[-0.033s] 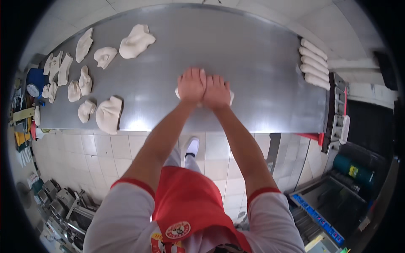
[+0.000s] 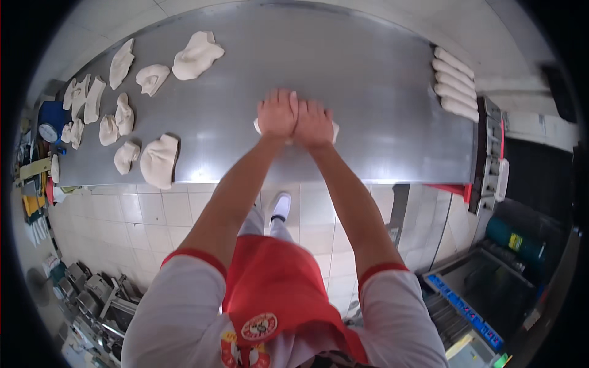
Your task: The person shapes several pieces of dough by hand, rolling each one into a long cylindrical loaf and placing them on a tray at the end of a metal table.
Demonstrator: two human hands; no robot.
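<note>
My left hand [image 2: 276, 113] and my right hand [image 2: 314, 122] lie side by side, fingers together and curved over a pale piece of dough [image 2: 334, 132] on the steel worktable [image 2: 374, 153]. The dough is mostly hidden under my palms, showing at both sides. Both arms reach straight in from the lower edge, and my fingertips are slightly blurred. At the left of the table lie several irregular dough pieces, among them a large flattened one [image 2: 158, 161] at the near edge. Several smooth dough logs [image 2: 455, 86] lie in a row at the far right.
At the left rim are a blue scale [image 2: 49, 132] and assorted tools. Metal equipment [image 2: 92, 294] stands at lower left. On the right are a metal rack [image 2: 488, 153], a green cylinder [image 2: 515, 245] and a dark appliance with a blue panel [image 2: 460, 306]. My white shoe [image 2: 281, 205] shows below the table.
The whole table sits slightly higher in the picture. My hands, still together on the dough, appear a little higher too, with the fingertips now more blurred.
</note>
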